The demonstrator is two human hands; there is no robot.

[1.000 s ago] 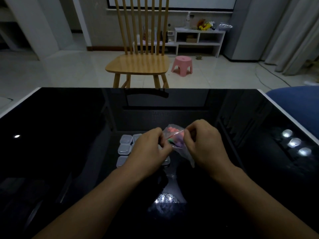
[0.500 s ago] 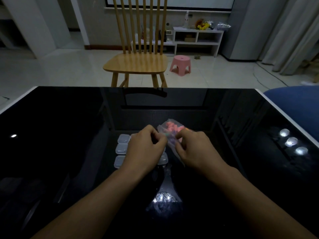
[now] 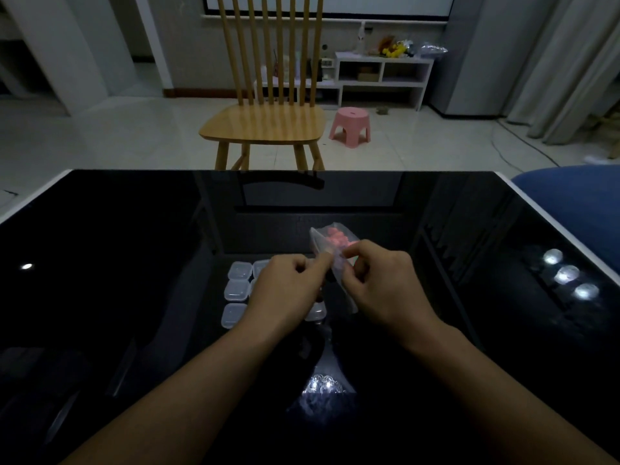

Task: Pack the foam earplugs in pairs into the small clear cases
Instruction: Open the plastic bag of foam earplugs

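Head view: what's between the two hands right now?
The clear bag of earplugs, pinched at its mouth by the left hand and right hand, above the small clear cases.

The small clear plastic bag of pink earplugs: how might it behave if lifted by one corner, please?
The small clear plastic bag looks thin and crumpled, so probably floppy. Its pink foam earplugs are likely light and would probably slump downwards.

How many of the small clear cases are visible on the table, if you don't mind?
5 at least: three in the left column, one partly showing beside the top one, one by the left hand's wrist. The hands likely hide more.
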